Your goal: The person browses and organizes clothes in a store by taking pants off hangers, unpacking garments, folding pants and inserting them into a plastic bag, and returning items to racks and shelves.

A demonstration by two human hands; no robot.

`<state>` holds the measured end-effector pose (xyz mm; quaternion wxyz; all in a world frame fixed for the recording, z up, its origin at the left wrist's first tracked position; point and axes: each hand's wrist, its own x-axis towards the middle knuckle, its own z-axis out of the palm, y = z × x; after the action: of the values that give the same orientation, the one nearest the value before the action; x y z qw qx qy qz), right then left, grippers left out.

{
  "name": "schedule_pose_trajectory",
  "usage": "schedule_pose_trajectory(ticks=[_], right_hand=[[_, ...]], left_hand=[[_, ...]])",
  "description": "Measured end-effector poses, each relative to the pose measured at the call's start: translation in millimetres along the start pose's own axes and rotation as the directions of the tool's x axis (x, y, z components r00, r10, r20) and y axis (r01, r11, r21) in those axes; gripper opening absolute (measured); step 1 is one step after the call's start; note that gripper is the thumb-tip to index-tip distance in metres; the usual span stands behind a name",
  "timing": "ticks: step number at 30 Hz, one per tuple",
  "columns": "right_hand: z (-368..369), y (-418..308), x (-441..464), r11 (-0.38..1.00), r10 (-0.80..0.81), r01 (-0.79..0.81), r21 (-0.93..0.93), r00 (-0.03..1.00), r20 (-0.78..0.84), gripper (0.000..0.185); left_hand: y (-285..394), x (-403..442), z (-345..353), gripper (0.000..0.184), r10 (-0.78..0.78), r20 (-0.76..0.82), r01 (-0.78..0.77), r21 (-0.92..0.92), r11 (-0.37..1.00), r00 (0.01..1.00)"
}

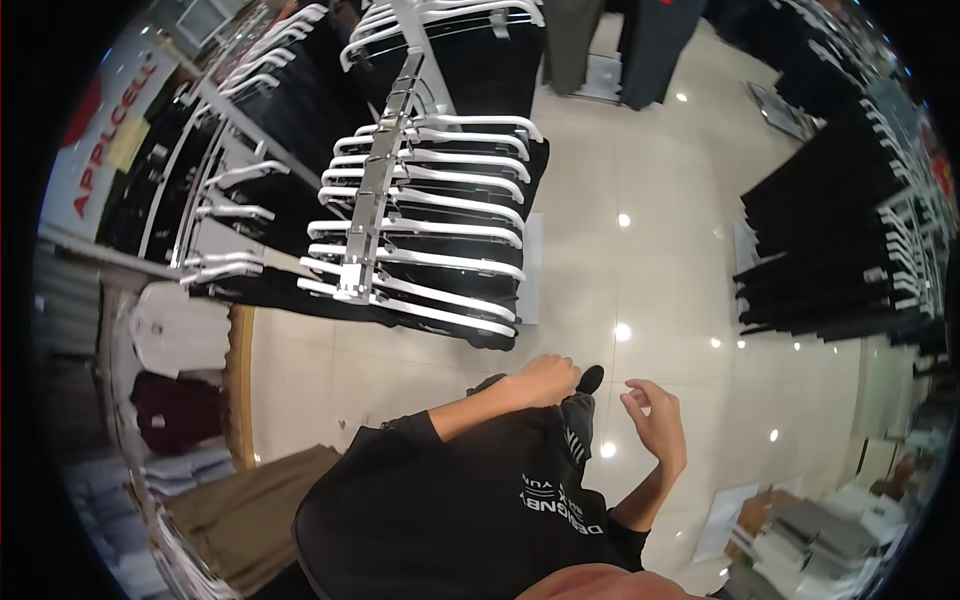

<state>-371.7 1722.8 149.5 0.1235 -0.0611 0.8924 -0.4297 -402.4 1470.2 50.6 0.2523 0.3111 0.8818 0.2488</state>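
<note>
My left hand (548, 380) is in front of my body, below the near end of a clothes rack. Its fingers are curled in, and nothing shows in it. To the right, my right hand (657, 415) hangs over the tiled floor, fingers loosely bent and thumb apart, with nothing between them. Neither hand touches a garment on the racks. Nearest to my left hand are black trousers (490, 340) on white hangers (455, 268), lined up along a metal rack arm (375, 180). One black shoe (591, 379) shows between my hands.
More dark garments (820, 220) hang on white hangers at the right. Olive and dark trousers (655, 45) hang at the far end. Lower left are folded brown cloth (250, 500) and a maroon garment (178, 412). Stacked clothes (815, 530) lie lower right. Pale shiny tiles (680, 290) run between the racks.
</note>
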Motion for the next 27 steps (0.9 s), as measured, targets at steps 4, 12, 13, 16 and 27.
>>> schedule_pose_trajectory(ticks=[4,12,13,16,27], right_hand=[[-47,21,47,0.997,-0.075,0.074,0.01,0.991,0.112,0.024],[-125,79,131,0.984,-0.172,0.18,0.004,0.931,0.323,0.027],[-130,83,143,0.981,-0.18,0.193,-0.004,0.918,0.353,0.027],[-138,78,181,0.956,-0.275,0.292,0.026,0.862,0.426,0.027],[-50,-72,303,0.647,-0.755,0.691,0.323,0.523,0.395,0.019]], left_hand=[[19,32,0,0.035,-0.15,-0.053,0.148,-0.031,0.988,0.987],[76,91,-55,0.033,-0.366,-0.351,0.244,-0.346,0.906,0.862],[77,94,-58,0.032,-0.376,-0.403,0.242,-0.343,0.907,0.834],[74,97,-70,0.029,-0.396,-0.59,0.238,-0.329,0.914,0.704],[67,60,-134,0.026,-0.224,-0.957,0.63,-0.289,0.721,-0.183]])
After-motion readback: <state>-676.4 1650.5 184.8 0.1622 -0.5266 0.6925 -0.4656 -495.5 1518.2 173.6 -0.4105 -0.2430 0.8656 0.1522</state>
